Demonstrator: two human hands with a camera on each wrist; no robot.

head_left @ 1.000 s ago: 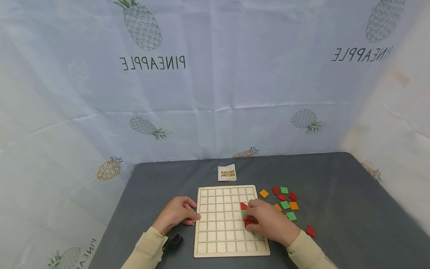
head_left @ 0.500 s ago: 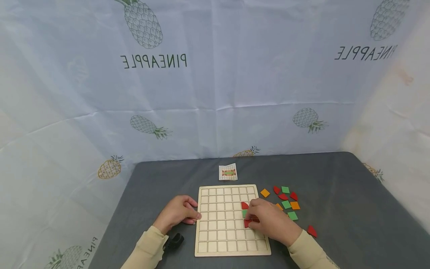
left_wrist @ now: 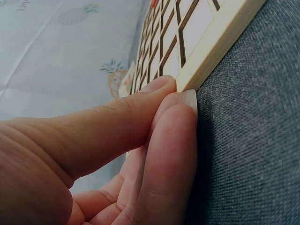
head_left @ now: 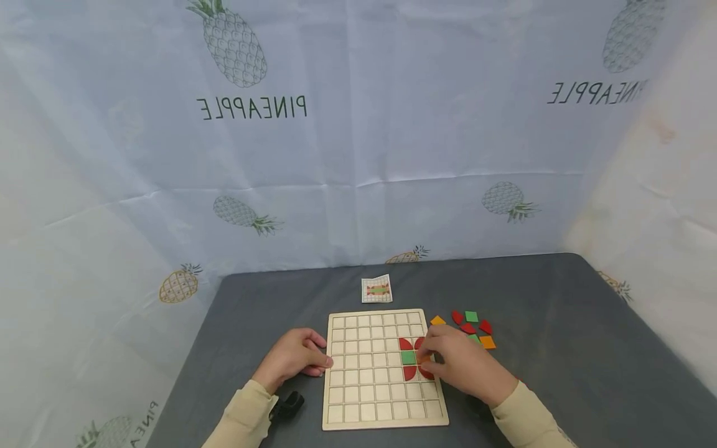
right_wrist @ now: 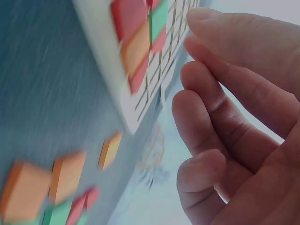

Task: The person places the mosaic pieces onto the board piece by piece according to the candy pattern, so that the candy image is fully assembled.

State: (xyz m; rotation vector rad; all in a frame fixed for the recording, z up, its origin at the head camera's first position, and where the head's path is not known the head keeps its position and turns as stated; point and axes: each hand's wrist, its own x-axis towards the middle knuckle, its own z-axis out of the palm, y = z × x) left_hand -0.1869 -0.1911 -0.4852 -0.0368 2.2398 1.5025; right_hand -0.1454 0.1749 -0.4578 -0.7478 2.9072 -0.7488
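Observation:
In the head view my left hand (head_left: 292, 356) is at the left edge of the pale wooden grid board (head_left: 358, 393). The left wrist view shows the thumb (left_wrist: 154, 91) and a finger pinching the board's edge (left_wrist: 206, 65). My right hand (head_left: 466, 359) is over the board's right side, partly covering the tiles. The right wrist view shows its fingers (right_wrist: 197, 112) loosely bent, with nothing between thumb and fingertips. Red quarter-round tiles (head_left: 410, 373) sit in grid cells above and below a green square tile (head_left: 408, 358) and an orange square tile (right_wrist: 136, 49).
Several loose red, green and orange tiles (head_left: 487, 342) lie right of the board, some hidden behind the right hand. A small pattern card (head_left: 376, 289) lies beyond the board on the dark grey table (head_left: 538, 311). A black object (head_left: 288, 406) is beside the left wrist.
My right hand has drawn off the lower red tiles and shifted slightly right, uncovering more of the red and green tiles. The left hand stays at the board's edge.

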